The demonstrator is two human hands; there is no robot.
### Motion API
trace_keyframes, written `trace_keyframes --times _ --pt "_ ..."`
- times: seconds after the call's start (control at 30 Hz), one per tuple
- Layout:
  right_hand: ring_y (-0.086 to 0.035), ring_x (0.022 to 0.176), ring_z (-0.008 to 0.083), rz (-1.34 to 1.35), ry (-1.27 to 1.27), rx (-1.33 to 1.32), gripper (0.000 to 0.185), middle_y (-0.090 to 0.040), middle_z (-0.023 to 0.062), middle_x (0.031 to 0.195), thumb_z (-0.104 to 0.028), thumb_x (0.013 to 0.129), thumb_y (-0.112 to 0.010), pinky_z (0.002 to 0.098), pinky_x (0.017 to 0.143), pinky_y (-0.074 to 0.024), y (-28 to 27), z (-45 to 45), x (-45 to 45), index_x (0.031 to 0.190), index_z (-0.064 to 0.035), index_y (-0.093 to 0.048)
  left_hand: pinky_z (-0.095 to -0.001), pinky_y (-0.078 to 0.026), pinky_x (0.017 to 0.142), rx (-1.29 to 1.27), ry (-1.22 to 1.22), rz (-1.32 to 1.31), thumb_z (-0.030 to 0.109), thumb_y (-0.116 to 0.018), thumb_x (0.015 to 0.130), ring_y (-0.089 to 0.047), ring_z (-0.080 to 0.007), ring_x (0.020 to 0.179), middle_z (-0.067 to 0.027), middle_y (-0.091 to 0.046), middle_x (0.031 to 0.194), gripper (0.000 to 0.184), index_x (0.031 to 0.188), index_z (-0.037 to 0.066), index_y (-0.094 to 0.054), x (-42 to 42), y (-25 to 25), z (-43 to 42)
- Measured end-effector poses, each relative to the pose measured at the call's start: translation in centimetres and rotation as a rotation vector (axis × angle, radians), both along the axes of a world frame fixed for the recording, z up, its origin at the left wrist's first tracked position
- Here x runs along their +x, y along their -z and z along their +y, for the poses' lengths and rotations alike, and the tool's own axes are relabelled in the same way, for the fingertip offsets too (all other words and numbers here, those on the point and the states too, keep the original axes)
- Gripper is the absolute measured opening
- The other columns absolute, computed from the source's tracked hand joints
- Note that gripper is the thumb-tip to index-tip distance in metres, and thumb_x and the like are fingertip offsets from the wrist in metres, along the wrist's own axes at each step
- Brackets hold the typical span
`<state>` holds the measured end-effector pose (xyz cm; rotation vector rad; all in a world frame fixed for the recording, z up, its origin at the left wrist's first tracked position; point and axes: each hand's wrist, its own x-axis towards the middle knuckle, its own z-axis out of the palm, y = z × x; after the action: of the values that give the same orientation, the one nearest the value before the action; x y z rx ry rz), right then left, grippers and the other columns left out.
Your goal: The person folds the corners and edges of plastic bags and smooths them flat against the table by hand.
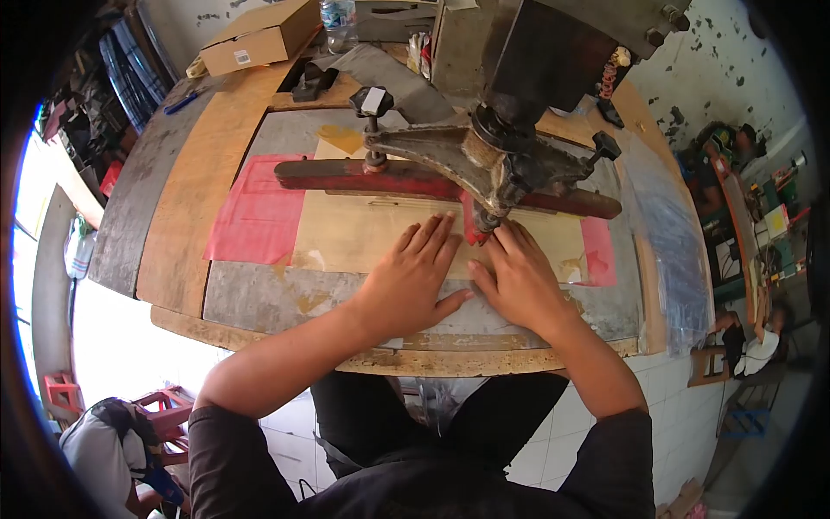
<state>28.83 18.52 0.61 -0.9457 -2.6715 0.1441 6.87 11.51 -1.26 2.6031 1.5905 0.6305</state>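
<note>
My left hand (408, 281) lies flat with its fingers stretched out on a tan sheet (337, 233) and its thumb apart. Close beside it, my right hand (521, 281) rests palm down, fingers extended, with its fingertips near the red pointed middle piece (472, 221) of the machine. Both hands look free of any held object. Over the sheet runs a long worn red bar (372, 176), hung from a metal bracket (432, 145) with screw knobs. Pink material (259, 208) shows at the sheet's left end, with a smaller pink patch at its right.
The dark machine head (553, 60) stands above the bracket. A cardboard box (259, 39) and a plastic bottle (339, 22) sit at the back left, a blue pen-like item (181, 101) lower down. Clear plastic sheeting (679, 251) hangs at the right edge. Other people are at both sides.
</note>
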Motion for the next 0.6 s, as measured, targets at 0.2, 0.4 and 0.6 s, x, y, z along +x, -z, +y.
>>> trace_keyframes --times 0.2,0.4,0.6 --pt "-0.051 0.144 0.0433 0.010 -0.013 -0.015 0.055 -0.055 0.0319 0.148 -0.027 0.102 -0.066 0.0509 0.122 -0.0399 -0.4 -0.7 0.3 0.135 0.0167 -0.061 -0.0518 -0.027 0.130 -0.054 -0.025 0.012 0.049 -0.060 0.104 -0.034 -0.0442 0.158 -0.0319 -0.038 0.167 0.080 0.153 -0.011 -0.042 0.5 0.1 0.1" --pt "-0.050 0.143 0.0423 -0.003 0.019 0.067 0.058 -0.053 0.0310 0.153 -0.029 0.105 -0.063 0.0508 0.120 -0.0401 0.8 -1.1 0.2 0.139 0.0176 -0.058 -0.0549 -0.027 0.130 -0.024 -0.039 -0.004 0.046 -0.061 0.101 -0.035 -0.0442 0.158 -0.0340 -0.039 0.165 0.077 0.149 -0.012 -0.047 0.7 0.6 0.6" --pt "-0.048 0.145 0.0415 -0.003 0.031 0.059 0.057 -0.053 0.0304 0.155 -0.029 0.106 -0.061 0.0503 0.119 -0.0404 1.2 -0.7 -0.1 0.138 0.0173 -0.059 -0.0532 -0.023 0.132 -0.055 -0.050 -0.014 0.041 -0.063 0.099 -0.030 -0.0431 0.161 -0.0335 -0.036 0.167 0.080 0.153 -0.014 -0.040 0.6 0.4 0.9"
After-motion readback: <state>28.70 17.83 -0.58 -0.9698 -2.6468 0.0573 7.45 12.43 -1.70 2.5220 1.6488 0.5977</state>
